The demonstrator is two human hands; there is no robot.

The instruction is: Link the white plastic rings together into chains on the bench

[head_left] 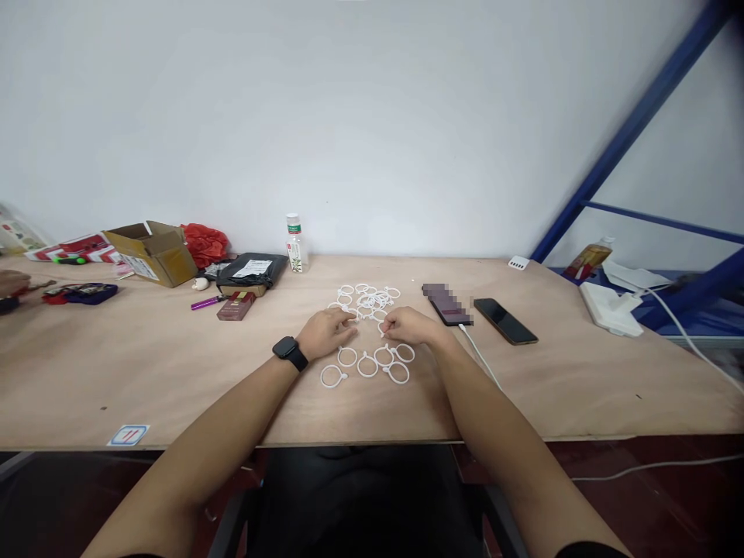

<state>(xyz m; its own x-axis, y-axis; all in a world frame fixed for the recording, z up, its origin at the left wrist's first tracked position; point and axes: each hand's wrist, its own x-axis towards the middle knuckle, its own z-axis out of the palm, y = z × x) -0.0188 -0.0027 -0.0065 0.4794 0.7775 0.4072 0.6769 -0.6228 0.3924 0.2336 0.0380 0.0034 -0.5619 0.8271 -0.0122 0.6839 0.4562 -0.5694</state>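
Observation:
Many white plastic rings with small tabs, like curtain rings, lie on the wooden table in front of me. A overlapping pile of white rings (375, 299) sits just beyond my hands, and a looser group, including one white ring (367, 365), lies nearer to me. My left hand (324, 333), with a black watch (289, 353) on its wrist, rests at the pile's left edge. Its index finger and thumb are apart, and the fingertips touch or nearly touch a ring. On the right side, my right hand (407, 325) pinches a white ring (381, 328), mostly hidden by the fingers.
Two phones, a dark phone (447, 304) with a white cable and another phone (504, 321), lie to the right. A clear bottle (295, 244) stands at the back. Leftward are a black parcel (253, 270), a maroon box (235, 305) and an open carton (154, 252). Another person's hand (12, 284) shows far left.

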